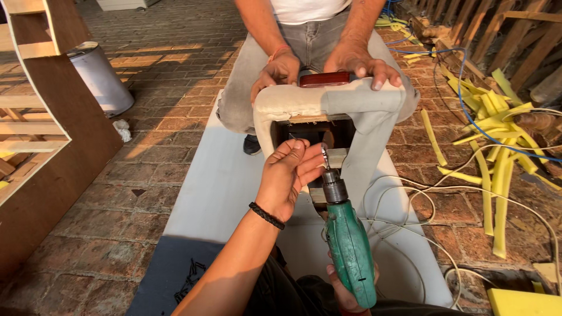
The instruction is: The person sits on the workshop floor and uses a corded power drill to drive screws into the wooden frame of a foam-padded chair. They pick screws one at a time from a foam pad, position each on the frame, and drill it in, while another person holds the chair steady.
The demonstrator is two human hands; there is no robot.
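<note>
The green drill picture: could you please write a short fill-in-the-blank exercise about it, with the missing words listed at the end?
1. The right hand holds a drill whose body is ____.
2. The left hand, with a black ____ on its wrist, touches the drill bit.
3. Another person's two hands steady the padded frame from the ____ side.
4. Yellow foam strips lie on the ____ floor.

Missing words: green; bracelet; far; brick

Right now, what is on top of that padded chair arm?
A glossy red-brown wooden cap lies on the padded arm, steadied by another person's hands. Their fingers hide its ends.
</note>
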